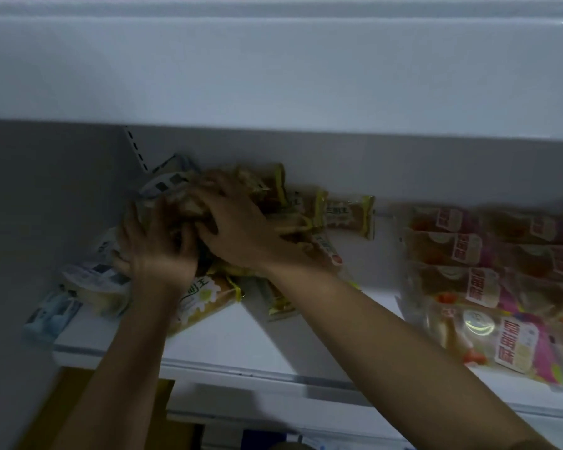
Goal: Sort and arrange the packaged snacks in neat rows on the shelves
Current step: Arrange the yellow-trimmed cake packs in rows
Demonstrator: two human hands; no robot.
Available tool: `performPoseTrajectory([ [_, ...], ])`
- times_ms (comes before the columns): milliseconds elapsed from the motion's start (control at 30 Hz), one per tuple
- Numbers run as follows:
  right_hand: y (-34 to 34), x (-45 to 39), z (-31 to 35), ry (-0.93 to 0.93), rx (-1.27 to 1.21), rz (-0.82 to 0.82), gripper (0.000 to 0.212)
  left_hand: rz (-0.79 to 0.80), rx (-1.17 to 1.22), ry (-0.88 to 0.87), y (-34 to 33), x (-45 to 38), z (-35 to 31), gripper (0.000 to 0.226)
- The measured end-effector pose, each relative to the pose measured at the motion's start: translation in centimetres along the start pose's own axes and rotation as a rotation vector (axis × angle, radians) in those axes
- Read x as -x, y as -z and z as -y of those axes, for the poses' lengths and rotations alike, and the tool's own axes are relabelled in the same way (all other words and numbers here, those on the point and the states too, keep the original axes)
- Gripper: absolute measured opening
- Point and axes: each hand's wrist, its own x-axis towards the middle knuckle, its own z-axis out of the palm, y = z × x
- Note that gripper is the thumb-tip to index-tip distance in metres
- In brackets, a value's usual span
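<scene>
Both my hands reach into a dim white shelf (241, 345). My left hand (153, 245) and my right hand (238, 222) close together around a bunch of clear snack packs (189, 203) in the middle of a loose heap. Yellow-edged cake packs (348, 216) lie scattered behind and right of the hands, and one yellow-edged pack (205, 300) lies under my left wrist. White and blue packs (88, 280) sit at the left end. Pink packs (488, 287) lie in overlapping rows on the right.
The shelf above (273, 76) hangs low over the hands. A slotted upright (135, 147) runs down the back wall. Bare shelf surface shows between the heap and the pink packs. Brown cardboard (78, 401) shows below the shelf's left end.
</scene>
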Motion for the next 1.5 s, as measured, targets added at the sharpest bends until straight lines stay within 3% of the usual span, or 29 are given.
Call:
performPoseTrajectory([
  [67, 0.5, 0.5, 0.0, -0.018, -0.077, -0.017, 0.055, 0.038, -0.066, 0.011, -0.3, 0.0, 0.6, 0.069],
  [133, 2.3, 1.3, -1.4, -0.08, -0.123, -0.234, 0.049, 0.064, -0.035, -0.018, -0.1, 0.2, 0.5, 0.073],
  [233, 6.6, 2.6, -6.2, -0.362, 0.026, -0.508, 0.038, 0.052, 0.048, -0.203, 0.4, 1.1, -0.8, 0.068],
  [300, 9.0, 3.5, -10.3, -0.625, 0.188, -0.398, 0.035, 0.088, 0.15, -0.312, 0.5, 2.3, -2.9, 0.06],
  [367, 10.2, 4.6, -13.6, -0.819, 0.421, -0.072, 0.036, 0.171, 0.214, -0.365, 0.6, 3.9, -5.5, 0.057],
  [433, 10.3, 5.6, -15.2, -0.839, 0.56, 0.195, 0.058, 0.226, 0.241, -0.402, 0.1, 5.2, -7.5, 0.055],
  [500, 10.1, 6.4, -15.7, -0.859, 0.471, 0.257, 0.072, 0.234, 0.252, -0.417, -0.4, 5.8, -8.4, 0.05],
  [533, 10.0, 6.7, -15.8, -0.858, 0.442, 0.256, 0.069, 0.226, 0.259, -0.412, -0.7, 5.8, -8.5, 0.048],
  [733, 11.9, 8.3, -15.6, -0.79, 0.585, -0.076, 0.023, 0.137, 0.303, -0.359, -0.4, 5.8, -9.7, 0.047],
  [800, 13.2, 9.1, -14.6, -0.752, 0.517, -0.268, 0.022, 0.104, 0.396, -0.429, -0.4, 5.6, -10.2, 0.041],
  [867, 14.4, 10.2, -11.9, -0.668, 0.413, -0.476, 0.022, 0.17, 0.584, -0.493, -0.5, 5.6, -11.0, 0.032],
  [933, 15.0, 12.0, -9.5, -0.576, 0.338, -0.62, 0.022, 0.315, 0.792, -0.433, -0.3, 6.1, -12.7, 0.026],
  [1000, 15.5, 13.9, -7.9, -0.542, 0.346, -0.703, 0.022, 0.435, 0.964, -0.247, 0.5, 6.7, -15.0, 0.029],
  [1067, 15.8, 15.9, -6.6, -0.537, 0.275, -0.793, 0.021, 0.541, 1.056, -0.053, 0.7, 7.2, -16.9, 0.04],
  [1133, 16.0, 17.4, -4.8, -0.527, 0.08, -0.875, 0.023, 0.628, 1.087, 0.034, 0.1, 7.4, -18.1, 0.055],
  [1200, 16.2, 18.6, -3.6, -0.506, -0.075, -0.901, 0.029, 0.653, 1.036, 0.061, -0.8, 7.6, -18.8, 0.057],
  [1333, 17.5, 20.8, -3.5, -0.592, -0.431, -0.834, 0.029, 0.677, 1.155, 0.314, -1.6, 7.9, -19.4, 0.019],
  [1400, 18.0, 21.6, -3.7, -0.678, -0.573, -0.905, 0.027, 0.685, 1.181, 0.316, -1.9, 8.1, -19.4, 0.016],
  [1500, 18.3, 22.1, -4.4, -0.746, -0.487, -0.899, 0.017, 0.715, 1.165, 0.306, -1.3, 8.4, -19.6, 0.024],
])
